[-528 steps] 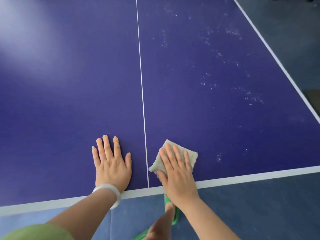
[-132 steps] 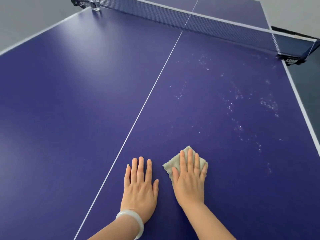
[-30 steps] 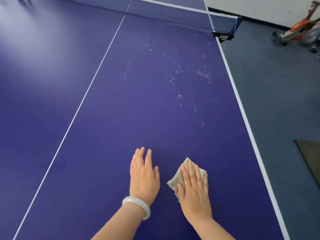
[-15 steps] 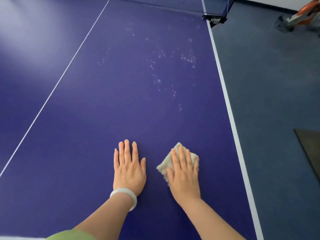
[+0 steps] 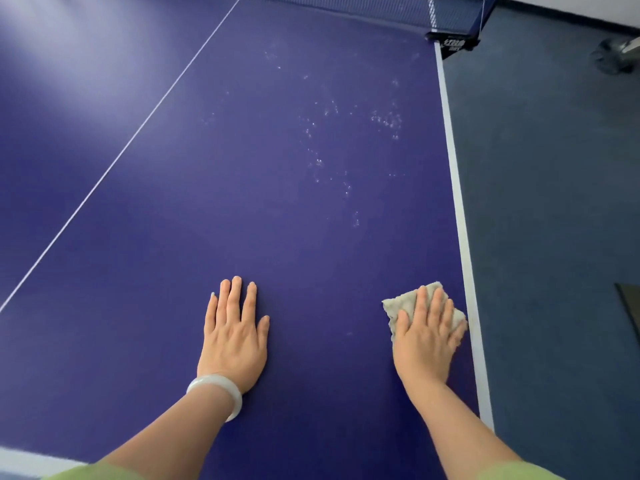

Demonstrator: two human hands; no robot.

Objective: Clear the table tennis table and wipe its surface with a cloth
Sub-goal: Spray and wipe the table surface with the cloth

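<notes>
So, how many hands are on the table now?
2. The left hand lies flat on the bare blue table, near the middle. The right hand presses the cloth down beside the white side line.

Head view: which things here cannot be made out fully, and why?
All in the head view:
cloth: mostly hidden under the right hand pressing it.
net: cut off by the top edge.
net clamp label: too small and blurred to read.
grey object on the floor: blurred, cut by the right edge.
</notes>
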